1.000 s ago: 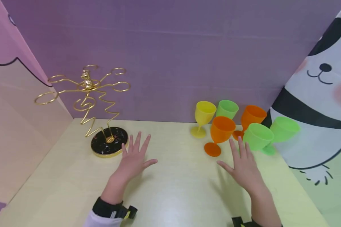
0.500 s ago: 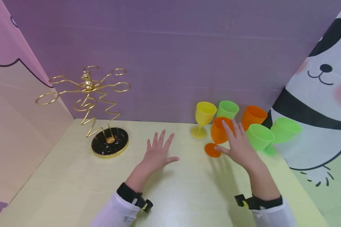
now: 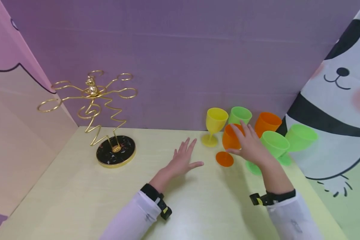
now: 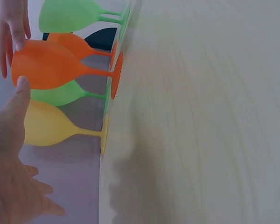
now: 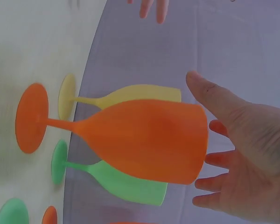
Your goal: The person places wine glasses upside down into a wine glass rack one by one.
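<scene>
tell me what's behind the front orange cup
In the right wrist view, a green cup and the yellow cup stand behind the front orange cup, stems and feet showing. The orange cup covers part of each bowl.

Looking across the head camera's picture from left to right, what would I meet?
Gold wire stand, left hand, yellow goblet, front orange goblet, rear orange goblet, rightmost green goblet, printed panda's face.
</scene>
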Demonstrator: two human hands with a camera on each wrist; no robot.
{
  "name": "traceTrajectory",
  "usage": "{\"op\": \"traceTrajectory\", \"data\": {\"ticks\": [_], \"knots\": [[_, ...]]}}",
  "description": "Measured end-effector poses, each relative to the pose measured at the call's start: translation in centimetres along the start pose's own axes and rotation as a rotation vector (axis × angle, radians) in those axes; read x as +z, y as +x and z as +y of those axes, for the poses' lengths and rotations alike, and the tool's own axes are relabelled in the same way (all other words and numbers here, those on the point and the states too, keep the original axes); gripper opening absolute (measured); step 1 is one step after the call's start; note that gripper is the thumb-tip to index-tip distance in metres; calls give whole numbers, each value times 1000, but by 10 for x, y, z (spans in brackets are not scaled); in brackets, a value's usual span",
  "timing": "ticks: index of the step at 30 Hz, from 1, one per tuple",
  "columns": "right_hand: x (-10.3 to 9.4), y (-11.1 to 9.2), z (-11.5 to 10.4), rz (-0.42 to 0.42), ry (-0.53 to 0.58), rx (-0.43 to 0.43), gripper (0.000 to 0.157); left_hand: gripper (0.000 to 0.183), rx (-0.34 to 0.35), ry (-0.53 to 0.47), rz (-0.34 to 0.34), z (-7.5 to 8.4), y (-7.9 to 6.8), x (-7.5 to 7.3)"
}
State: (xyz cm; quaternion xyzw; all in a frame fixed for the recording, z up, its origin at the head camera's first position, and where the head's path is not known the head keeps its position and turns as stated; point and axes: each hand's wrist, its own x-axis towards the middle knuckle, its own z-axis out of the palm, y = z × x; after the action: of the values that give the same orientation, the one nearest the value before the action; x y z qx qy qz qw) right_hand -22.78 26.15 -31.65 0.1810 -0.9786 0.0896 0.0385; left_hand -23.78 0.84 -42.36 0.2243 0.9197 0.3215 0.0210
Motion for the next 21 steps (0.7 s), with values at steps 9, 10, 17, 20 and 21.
{"op": "traceTrajectory", "data": {"ticks": [9,10,17,20,21], "knots": [[3,12,9,-53,-28,-25,92,93,6,-204,-4,9,10,12],[3,14,10,-55,-33,-31,92,93,2,-214,-4,10,11,12],[1,22,8,-103,-54,-48,92,91,-2,-246,-8,14,13,15],[0,25,8,-129,-55,-38,93,91,-9,-253,-22,16,15,17],[0,26,8,-136,-56,-34,93,91,-8,-257,-25,17,16,18]]}}
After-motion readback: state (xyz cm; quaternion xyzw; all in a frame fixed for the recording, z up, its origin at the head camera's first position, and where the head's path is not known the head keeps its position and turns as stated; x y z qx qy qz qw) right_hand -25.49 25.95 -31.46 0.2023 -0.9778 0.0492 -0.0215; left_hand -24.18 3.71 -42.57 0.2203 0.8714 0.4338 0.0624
